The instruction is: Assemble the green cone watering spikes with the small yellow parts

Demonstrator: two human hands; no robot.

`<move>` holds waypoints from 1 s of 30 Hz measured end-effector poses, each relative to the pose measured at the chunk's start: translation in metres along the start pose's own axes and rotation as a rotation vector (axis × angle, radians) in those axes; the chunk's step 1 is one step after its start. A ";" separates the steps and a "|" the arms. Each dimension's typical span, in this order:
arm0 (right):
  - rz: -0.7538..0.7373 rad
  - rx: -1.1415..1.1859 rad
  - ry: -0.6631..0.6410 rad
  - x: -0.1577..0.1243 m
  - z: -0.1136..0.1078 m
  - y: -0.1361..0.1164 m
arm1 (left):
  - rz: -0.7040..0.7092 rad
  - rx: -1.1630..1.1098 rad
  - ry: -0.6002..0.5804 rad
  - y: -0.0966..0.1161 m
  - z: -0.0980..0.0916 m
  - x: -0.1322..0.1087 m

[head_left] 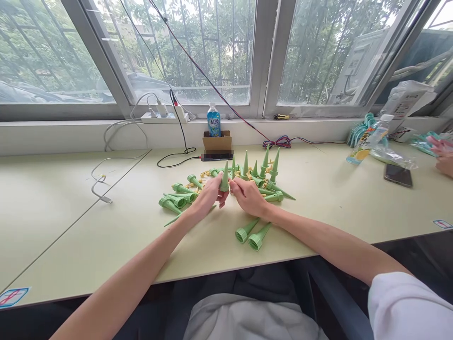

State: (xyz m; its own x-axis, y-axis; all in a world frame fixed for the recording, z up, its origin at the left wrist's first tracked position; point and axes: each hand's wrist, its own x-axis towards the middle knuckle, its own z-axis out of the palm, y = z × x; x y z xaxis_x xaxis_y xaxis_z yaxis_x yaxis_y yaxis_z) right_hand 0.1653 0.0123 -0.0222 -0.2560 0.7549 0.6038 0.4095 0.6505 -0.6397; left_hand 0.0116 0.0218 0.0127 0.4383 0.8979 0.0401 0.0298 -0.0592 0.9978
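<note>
Left hand: the left hand is closed round a green cone, its tip pointing up.
Right hand: the right hand has its fingers curled just beside that cone (whether they pinch a small part, I cannot tell).
Held cone: above the worktop, between the two hands, in front of the pile.
Upright cones: several upright cones stand tip up behind the right hand; these look to be dealt with, though that is a judgement.
Lying cones: more lying cones rest on their sides at the left, with two near cones by the front edge; probably left to handle.
Yellow pieces: small yellow pieces lie scattered among the cones.
Progress: seemingly partway, one cone in hand and many loose.
</note>
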 end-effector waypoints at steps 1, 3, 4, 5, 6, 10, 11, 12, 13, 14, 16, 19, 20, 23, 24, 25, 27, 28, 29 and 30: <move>0.005 -0.002 0.006 0.000 0.000 0.000 | 0.033 0.034 0.009 -0.001 0.001 0.000; 0.018 -0.011 0.021 0.000 0.001 0.001 | 0.091 0.104 0.024 -0.005 0.001 0.001; 0.025 -0.017 0.031 0.001 0.001 0.001 | 0.109 0.138 0.025 -0.007 0.001 0.001; 0.031 -0.020 0.041 0.001 0.001 0.002 | 0.121 0.170 0.025 -0.009 0.001 0.001; 0.036 -0.022 0.050 0.001 0.001 0.002 | 0.129 0.199 0.026 -0.010 0.001 0.001; 0.045 -0.020 0.064 0.001 0.000 0.001 | 0.210 0.364 0.070 -0.016 -0.001 0.001; 0.045 -0.018 0.066 0.001 0.000 0.000 | 0.235 0.419 0.079 -0.016 -0.001 0.001; 0.045 -0.015 0.068 0.001 0.000 -0.001 | 0.257 0.473 0.086 -0.016 -0.001 0.000; 0.045 -0.011 0.070 0.001 0.000 -0.001 | 0.275 0.520 0.093 -0.016 -0.001 0.000; 0.045 -0.008 0.071 0.001 0.000 -0.002 | 0.289 0.558 0.102 -0.016 -0.001 0.000; 0.047 -0.004 0.073 0.001 0.000 -0.002 | 0.317 0.610 0.121 -0.016 -0.001 0.000; 0.054 -0.005 0.071 0.000 0.001 -0.002 | 0.338 0.638 0.132 -0.017 -0.001 0.001; 0.056 -0.004 0.069 0.000 0.002 -0.002 | 0.339 0.641 0.132 -0.017 -0.001 0.001; 0.054 0.010 0.072 0.000 0.003 0.000 | 0.345 0.648 0.130 -0.017 -0.002 0.001; 0.052 0.015 0.075 0.000 0.003 0.000 | 0.350 0.652 0.133 -0.017 -0.002 0.001; 0.050 0.020 0.077 0.000 0.003 0.001 | 0.353 0.656 0.134 -0.017 -0.002 0.001; 0.044 0.027 0.077 0.000 0.004 0.002 | 0.358 0.662 0.136 -0.017 -0.002 0.001; 0.041 0.030 0.074 0.000 0.004 0.002 | 0.360 0.664 0.137 -0.018 -0.002 0.001; 0.037 0.031 0.072 0.000 0.004 0.003 | 0.362 0.664 0.138 -0.018 -0.002 0.001; 0.035 0.029 0.071 0.000 0.004 0.003 | 0.362 0.661 0.138 -0.018 -0.002 0.001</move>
State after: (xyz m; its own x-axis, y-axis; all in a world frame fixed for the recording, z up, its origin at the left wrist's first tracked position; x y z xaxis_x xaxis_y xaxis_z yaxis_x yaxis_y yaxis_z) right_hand 0.1629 0.0149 -0.0259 -0.1786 0.7703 0.6121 0.3915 0.6264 -0.6741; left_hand 0.0094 0.0252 -0.0052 0.4079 0.8167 0.4082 0.4562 -0.5696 0.6837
